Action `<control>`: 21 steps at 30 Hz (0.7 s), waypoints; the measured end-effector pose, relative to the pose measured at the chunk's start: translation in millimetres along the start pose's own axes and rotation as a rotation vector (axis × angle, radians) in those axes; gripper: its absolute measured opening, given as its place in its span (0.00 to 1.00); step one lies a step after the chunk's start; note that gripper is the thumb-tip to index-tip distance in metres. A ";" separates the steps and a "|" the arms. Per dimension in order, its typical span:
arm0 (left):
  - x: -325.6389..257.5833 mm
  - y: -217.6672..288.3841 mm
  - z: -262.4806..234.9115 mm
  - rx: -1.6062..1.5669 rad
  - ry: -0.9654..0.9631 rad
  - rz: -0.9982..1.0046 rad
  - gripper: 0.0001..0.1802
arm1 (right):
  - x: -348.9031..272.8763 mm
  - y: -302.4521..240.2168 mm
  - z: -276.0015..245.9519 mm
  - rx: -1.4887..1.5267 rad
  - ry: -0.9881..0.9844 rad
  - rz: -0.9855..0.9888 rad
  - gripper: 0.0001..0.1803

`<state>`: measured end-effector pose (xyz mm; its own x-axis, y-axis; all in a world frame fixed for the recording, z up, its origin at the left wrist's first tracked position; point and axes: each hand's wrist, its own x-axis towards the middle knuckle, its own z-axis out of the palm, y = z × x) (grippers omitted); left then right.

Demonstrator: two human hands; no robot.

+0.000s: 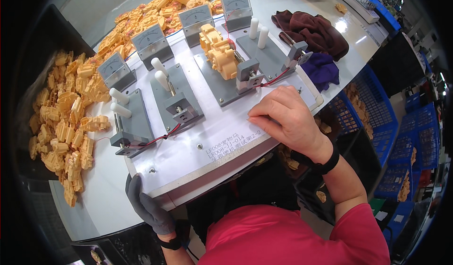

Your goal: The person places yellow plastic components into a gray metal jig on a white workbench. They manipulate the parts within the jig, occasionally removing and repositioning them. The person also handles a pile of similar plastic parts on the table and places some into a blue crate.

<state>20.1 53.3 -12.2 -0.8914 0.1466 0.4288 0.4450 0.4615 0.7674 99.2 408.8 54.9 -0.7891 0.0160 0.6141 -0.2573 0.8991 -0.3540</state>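
My right hand (288,121) is bare. It rests on the front of a white board (188,163), thumb and fingers curled together; whatever they may hold is hidden. My left hand (150,207), in a grey glove, lies along the board's near left edge, fingers stretched out and nothing visible in them. Beyond the right hand, a yellow plastic gearbox-like part (219,52) sits on a grey test fixture (212,88). To its right is another fixture (269,59) with two white pegs. Two similar fixtures stand farther left, one in the middle (172,95) and one at the end (137,118).
Several grey analog meters (152,41) line the board's back. Yellow parts are heaped behind it (155,15) and at left (66,118). Brown cloth (311,31) and purple cloth (323,71) lie at right. Blue crates (373,102) with yellow parts stand beside the table.
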 end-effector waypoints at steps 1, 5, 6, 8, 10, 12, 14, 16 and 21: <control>0.2 -0.1 -0.1 0.003 0.000 0.001 0.27 | -0.1 0.0 0.0 -0.001 0.000 -0.001 0.08; 0.3 -0.6 -0.3 -0.005 0.000 0.002 0.27 | -0.1 -0.3 -0.3 -0.005 -0.002 -0.002 0.08; 0.0 -0.8 -0.2 -0.009 0.002 -0.002 0.27 | 0.1 -0.1 -0.2 -0.007 -0.004 -0.003 0.08; -0.7 -0.9 0.2 -0.019 0.005 -0.011 0.27 | 0.4 -0.2 -0.1 -0.008 -0.006 -0.004 0.08; -0.1 1.0 0.0 -0.013 0.003 -0.010 0.27 | 0.9 -0.8 0.0 -0.005 -0.007 -0.004 0.08; 0.4 1.7 -0.1 -0.005 0.000 -0.006 0.27 | 0.9 -1.0 -0.7 -0.003 -0.011 -0.001 0.08; 1.0 1.8 0.0 0.004 -0.004 0.002 0.27 | 0.8 -0.8 -0.6 -0.003 -0.010 0.002 0.07; 0.7 2.7 0.1 0.001 -0.003 0.000 0.27 | 0.6 -0.3 0.3 -0.005 -0.004 0.000 0.07; -0.1 2.2 -0.3 0.002 -0.002 0.000 0.27 | 0.6 -0.2 0.7 -0.002 -0.006 0.000 0.07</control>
<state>21.2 54.1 -10.4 -0.8917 0.1483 0.4276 0.4446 0.4631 0.7667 98.4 408.3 54.8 -0.7922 0.0132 0.6102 -0.2565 0.9000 -0.3525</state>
